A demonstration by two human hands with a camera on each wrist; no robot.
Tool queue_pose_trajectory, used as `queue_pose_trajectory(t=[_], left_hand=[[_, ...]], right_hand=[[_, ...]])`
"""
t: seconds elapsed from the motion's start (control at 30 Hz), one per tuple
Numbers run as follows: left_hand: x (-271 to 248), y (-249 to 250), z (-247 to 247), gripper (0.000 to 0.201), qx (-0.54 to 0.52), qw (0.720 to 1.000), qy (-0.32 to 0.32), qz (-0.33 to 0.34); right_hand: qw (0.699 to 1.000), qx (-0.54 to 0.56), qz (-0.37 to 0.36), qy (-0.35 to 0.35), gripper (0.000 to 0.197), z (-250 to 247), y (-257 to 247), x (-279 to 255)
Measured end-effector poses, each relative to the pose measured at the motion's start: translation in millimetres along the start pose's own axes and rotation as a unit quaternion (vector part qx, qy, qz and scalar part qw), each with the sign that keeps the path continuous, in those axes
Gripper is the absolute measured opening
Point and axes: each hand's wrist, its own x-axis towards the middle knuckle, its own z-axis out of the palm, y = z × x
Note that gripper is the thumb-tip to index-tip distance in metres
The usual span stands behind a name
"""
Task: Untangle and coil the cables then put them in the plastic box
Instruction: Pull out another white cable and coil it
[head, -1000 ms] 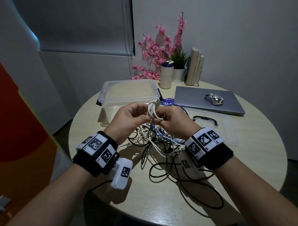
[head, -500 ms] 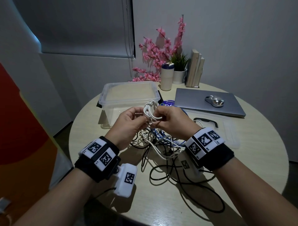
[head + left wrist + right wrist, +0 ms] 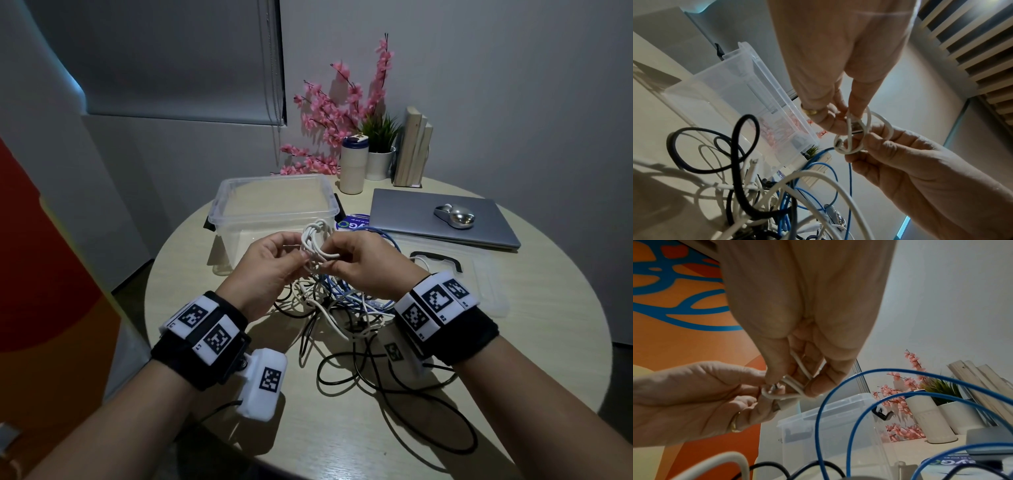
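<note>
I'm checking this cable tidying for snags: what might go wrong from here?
The small white cable coil, pinched by the left hand and right hand, may spring loose if either lets go. Strands hang from it into the tangled pile, so lifting it toward the plastic box may drag the blue cable along.

Person, two bare forearms, no sleeves. Left hand (image 3: 270, 263): a gold ring (image 3: 811, 111) on one of the fingers. Left wrist: broad black fabric band (image 3: 191, 356) carrying white blocks printed with black square-pattern markers; a white camera housing (image 3: 262, 387) hangs beneath — one more marker on its face, a thin black cable trailing from it. Right hand (image 3: 363, 263). Right wrist: matching black band (image 3: 469, 335), white marker blocks with small lettering at their edges.
</note>
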Motion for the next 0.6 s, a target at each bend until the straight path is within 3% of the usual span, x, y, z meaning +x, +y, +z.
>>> queue_pose_trajectory(t=[0.2, 0.33, 0.47, 0.6], left_hand=[[-2, 0, 9, 0.028, -0.031, 1.000, 0.005, 0.004], [-2, 3, 4, 0.024, -0.042, 0.999, -0.013, -0.007], [-5, 2, 0, 0.014, -0.022, 0.998, -0.040, -0.033], [-9, 1, -2, 0.010, -0.010, 0.996, -0.073, -0.058]], right_hand=[[0.999, 0.028, 0.014, 0.013, 0.014, 4, 2, 2], [0.999, 0.043, 0.013, 0.002, 0.002, -1, 0, 0], [0.999, 0.020, 0.025, 0.022, 0.003, -7, 1, 0], [0.998, -0.062, -0.014, 0.030, 0.013, -4, -2, -1]])
